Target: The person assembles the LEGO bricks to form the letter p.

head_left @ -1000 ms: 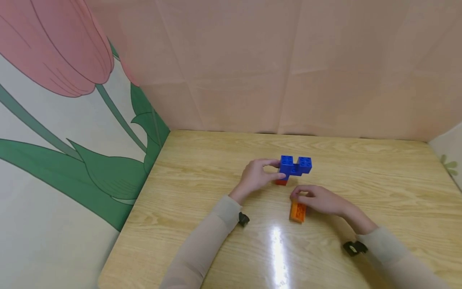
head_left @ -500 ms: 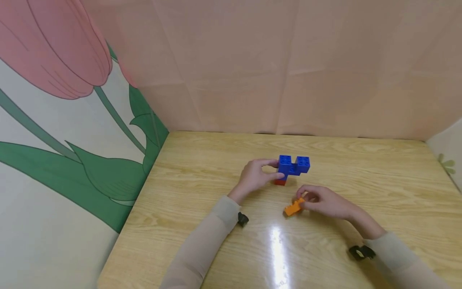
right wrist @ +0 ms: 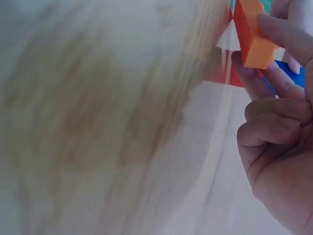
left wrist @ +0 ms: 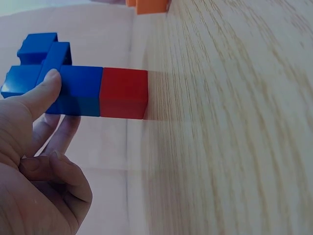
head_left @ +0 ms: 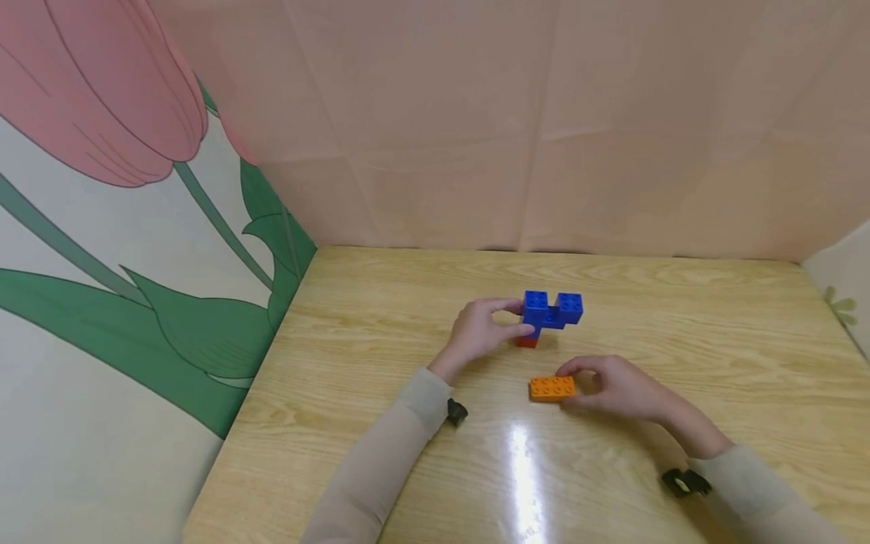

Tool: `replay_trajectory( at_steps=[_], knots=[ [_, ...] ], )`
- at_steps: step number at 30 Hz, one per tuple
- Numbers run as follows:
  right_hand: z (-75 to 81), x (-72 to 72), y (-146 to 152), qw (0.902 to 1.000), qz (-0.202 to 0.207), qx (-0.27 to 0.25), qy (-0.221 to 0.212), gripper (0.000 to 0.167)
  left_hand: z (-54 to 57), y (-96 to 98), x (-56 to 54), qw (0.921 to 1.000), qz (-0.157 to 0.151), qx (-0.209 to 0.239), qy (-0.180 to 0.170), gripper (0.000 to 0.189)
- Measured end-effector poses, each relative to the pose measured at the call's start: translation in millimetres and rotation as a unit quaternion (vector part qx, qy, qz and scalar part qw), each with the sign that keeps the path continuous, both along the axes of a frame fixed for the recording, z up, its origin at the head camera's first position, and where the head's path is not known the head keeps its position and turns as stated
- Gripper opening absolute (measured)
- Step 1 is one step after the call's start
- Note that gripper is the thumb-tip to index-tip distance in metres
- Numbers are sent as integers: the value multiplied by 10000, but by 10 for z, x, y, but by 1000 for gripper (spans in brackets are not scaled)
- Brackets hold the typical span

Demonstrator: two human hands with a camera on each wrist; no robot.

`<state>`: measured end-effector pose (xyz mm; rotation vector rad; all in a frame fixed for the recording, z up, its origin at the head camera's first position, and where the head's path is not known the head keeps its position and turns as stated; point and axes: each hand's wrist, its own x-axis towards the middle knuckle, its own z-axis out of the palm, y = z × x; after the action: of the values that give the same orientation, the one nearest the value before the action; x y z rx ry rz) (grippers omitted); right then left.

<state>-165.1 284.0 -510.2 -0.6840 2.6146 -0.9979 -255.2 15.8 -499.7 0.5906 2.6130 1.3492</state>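
Note:
My left hand (head_left: 479,329) grips a stack of blue toy bricks (head_left: 535,311) between thumb and fingers. A red brick (head_left: 527,342) forms its foot and stands on the table. Two raised blue blocks with a lower piece between them make up its top; the left wrist view shows my thumb (left wrist: 46,90) pressing the blue side. Nearer to me, an orange brick (head_left: 551,389) lies crosswise with its studs up. My right hand (head_left: 617,389) pinches the orange brick's right end, thumb on the near side, fingers behind. In the right wrist view, the orange brick (right wrist: 259,51) partly covers the blue-and-red stack.
A wood-grain table (head_left: 381,317) carries the bricks. Behind it hangs a pinkish cloth (head_left: 435,136). On the left is a panel with a printed tulip (head_left: 102,91). A bright reflection streaks the table's front part.
My right hand has turned the orange brick over and round: it pointed towards me with its hollow side showing, then tilted, and now lies crosswise, studs up. The left hand keeps its hold.

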Motion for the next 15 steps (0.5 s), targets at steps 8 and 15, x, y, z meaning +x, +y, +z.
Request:
replay_trajectory(
  at_steps=[8,15],
  knots=[
    [14,12,-42,9994,-144,191,253,41,8,-6,-1,10000,8,-30,-57,53],
    [174,48,-64,9948,97,-86,1007,39,9,-8,-3,10000,0,-34,-38,53]
  ],
)
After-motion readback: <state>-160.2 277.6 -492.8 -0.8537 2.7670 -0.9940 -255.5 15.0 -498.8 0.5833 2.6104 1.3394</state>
